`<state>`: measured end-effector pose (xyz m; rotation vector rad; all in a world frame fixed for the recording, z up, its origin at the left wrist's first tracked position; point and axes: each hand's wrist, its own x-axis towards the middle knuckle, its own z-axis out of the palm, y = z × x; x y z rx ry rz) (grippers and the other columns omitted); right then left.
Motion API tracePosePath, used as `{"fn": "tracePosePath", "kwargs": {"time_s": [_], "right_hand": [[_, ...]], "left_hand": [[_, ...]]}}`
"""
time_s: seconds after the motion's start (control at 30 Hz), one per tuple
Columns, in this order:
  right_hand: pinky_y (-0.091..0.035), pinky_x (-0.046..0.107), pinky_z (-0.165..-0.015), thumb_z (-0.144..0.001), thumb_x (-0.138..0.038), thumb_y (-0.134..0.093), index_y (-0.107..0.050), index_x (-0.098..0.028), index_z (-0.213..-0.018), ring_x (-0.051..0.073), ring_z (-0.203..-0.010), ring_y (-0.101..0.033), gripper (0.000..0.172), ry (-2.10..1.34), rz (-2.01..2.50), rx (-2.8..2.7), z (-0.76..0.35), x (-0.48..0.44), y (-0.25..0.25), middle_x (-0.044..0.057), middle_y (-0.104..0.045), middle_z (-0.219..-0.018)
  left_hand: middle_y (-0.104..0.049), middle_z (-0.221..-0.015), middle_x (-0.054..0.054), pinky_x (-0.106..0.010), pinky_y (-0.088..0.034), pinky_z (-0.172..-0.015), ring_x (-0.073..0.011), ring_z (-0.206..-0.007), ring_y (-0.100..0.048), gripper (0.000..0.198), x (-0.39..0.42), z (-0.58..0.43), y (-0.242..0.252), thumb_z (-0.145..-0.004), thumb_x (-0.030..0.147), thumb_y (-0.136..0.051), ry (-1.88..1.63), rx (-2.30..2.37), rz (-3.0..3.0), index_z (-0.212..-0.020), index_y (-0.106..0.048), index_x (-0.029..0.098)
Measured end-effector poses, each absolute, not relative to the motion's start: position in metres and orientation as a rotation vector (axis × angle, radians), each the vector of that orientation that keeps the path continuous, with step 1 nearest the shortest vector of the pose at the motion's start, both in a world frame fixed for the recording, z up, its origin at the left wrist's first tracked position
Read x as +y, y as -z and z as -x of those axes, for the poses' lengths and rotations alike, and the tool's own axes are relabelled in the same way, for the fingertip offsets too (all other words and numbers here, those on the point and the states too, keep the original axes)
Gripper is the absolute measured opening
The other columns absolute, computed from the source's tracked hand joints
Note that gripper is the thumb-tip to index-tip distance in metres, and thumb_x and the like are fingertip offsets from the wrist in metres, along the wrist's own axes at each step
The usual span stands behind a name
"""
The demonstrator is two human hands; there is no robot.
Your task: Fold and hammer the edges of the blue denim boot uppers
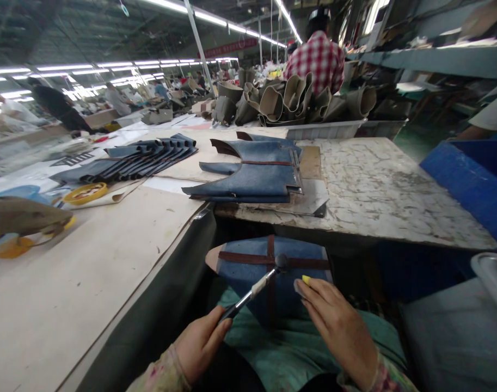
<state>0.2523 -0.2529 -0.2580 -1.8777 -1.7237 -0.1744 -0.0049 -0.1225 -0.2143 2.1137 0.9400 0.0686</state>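
Workpiece (289, 280) of blue material, crossed by dark brown strips, lies in the lower centre of the frame, above green cloth (256, 351). From my remote seat I see a hammer (254, 288) with its round head at the strips' crossing; I cannot tell whether they touch. The left hand (201, 340), low and left of centre, curls round the handle. The right hand (342, 321), at lower right, reaches in with fingers straight and close together, tips at the workpiece's near right part; a small yellow bit (306, 280) shows at a fingertip, and I cannot tell whether it is pinched. The workpiece sits between and just ahead of both.

Beyond, I have a scuffed white tabletop (395, 185) at right, a stack of blue pieces (256, 174) at centre and a pale bench (109, 283) filling the left. A blue bin (452, 169) stands at the right edge. Up top, olive-brown pieces (281, 100) crowd before a person in a checked shirt (316, 60), under strip lights (207, 17).
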Motion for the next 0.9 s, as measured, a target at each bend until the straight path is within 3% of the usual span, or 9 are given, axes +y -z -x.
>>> {"fn": "tracePosePath", "kwargs": {"time_s": [0.17, 0.33, 0.53, 0.7, 0.9], "right_hand": [[-0.05, 0.035, -0.087, -0.089, -0.019, -0.038, -0.055, -0.02, -0.117, 0.019, -0.103, -0.054, 0.032, 0.159, 1.869, -1.71, -0.25, -0.257, 0.257, 0.008, -0.06, -0.109], [-0.05, 0.036, -0.087, -0.089, -0.019, -0.038, -0.053, -0.02, -0.119, 0.019, -0.105, -0.053, 0.033, 0.157, 1.881, -1.718, -0.25, -0.259, 0.259, 0.007, -0.059, -0.111], [-0.049, 0.038, -0.089, -0.089, -0.019, -0.039, -0.051, -0.02, -0.12, 0.02, -0.106, -0.052, 0.033, 0.14, 1.864, -1.729, -0.251, -0.259, 0.262, 0.007, -0.058, -0.112], [-0.049, 0.037, -0.088, -0.089, -0.019, -0.039, -0.052, -0.019, -0.119, 0.02, -0.105, -0.052, 0.033, 0.146, 1.863, -1.747, -0.251, -0.258, 0.261, 0.008, -0.059, -0.111], [-0.049, 0.037, -0.089, -0.089, -0.018, -0.039, -0.054, -0.016, -0.117, 0.02, -0.107, -0.051, 0.031, 0.198, 1.868, -1.757, -0.251, -0.26, 0.262, 0.009, -0.058, -0.111]], "left_hand": [[-0.054, -0.068, 0.001, -0.02, -0.04, -0.059, -0.0121, -0.06, -0.049, 0.036, -0.122, -0.003, 0.216, -0.089, 0.046, -0.029, -0.206, 0.878, -2.094, -0.09, -0.052, 0.019], [-0.056, -0.066, 0.001, -0.021, -0.042, -0.06, -0.0128, -0.059, -0.052, 0.034, -0.121, -0.001, 0.218, -0.087, 0.047, -0.035, -0.143, 0.949, -2.087, -0.08, -0.054, 0.019], [-0.06, -0.074, 0.0, -0.02, -0.043, -0.065, -0.0136, -0.066, -0.055, 0.032, -0.122, 0.004, 0.205, -0.088, 0.045, -0.034, -0.311, 0.988, -2.059, -0.096, -0.052, 0.02], [-0.056, -0.068, -0.001, -0.021, -0.042, -0.061, -0.0136, -0.062, -0.054, 0.036, -0.127, -0.021, 0.216, -0.089, 0.046, -0.029, -0.019, 0.884, -2.197, -0.082, -0.052, 0.019], [-0.054, -0.068, 0.0, -0.023, -0.038, -0.059, -0.0138, -0.062, -0.052, 0.035, -0.132, -0.066, 0.209, -0.09, 0.046, -0.024, -0.039, 0.763, -2.275, -0.084, -0.048, 0.02]]}}
